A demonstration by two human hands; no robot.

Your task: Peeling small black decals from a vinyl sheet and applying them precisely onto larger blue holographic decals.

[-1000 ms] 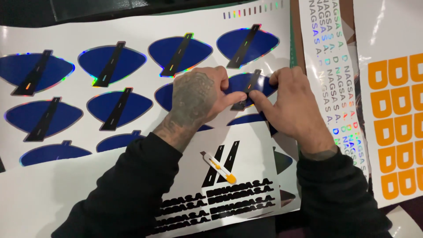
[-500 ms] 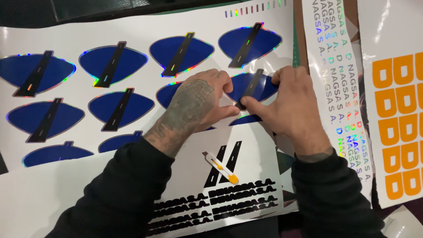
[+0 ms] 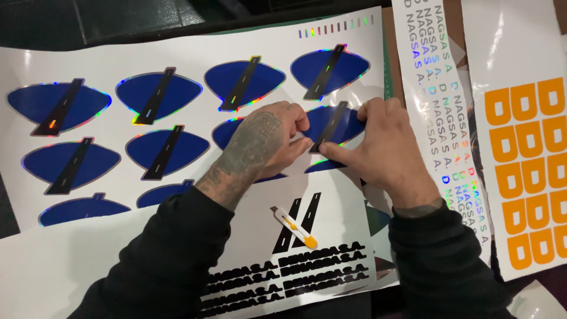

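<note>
A large white sheet carries several blue fan-shaped stickers with holographic edges, each crossed by a black road strip. My left hand and my right hand meet over one blue sticker in the second row. Both hands pinch the black road strip lying across that sticker, my left thumb and my right thumb at its lower end, my right fingers near its upper end. A smaller white sheet with two black road strips and black lettering lies in front of me, with a white and yellow utility knife resting on it.
A long holographic strip of lettering lies to the right of the big sheet. Further right is a white sheet with several orange blocky shapes. A dark surface shows beyond the far edge.
The view shifted slightly, so everything sits lower in frame. My hands stay on the same sticker; both thumbs closed in on the lower end of the black strip.
</note>
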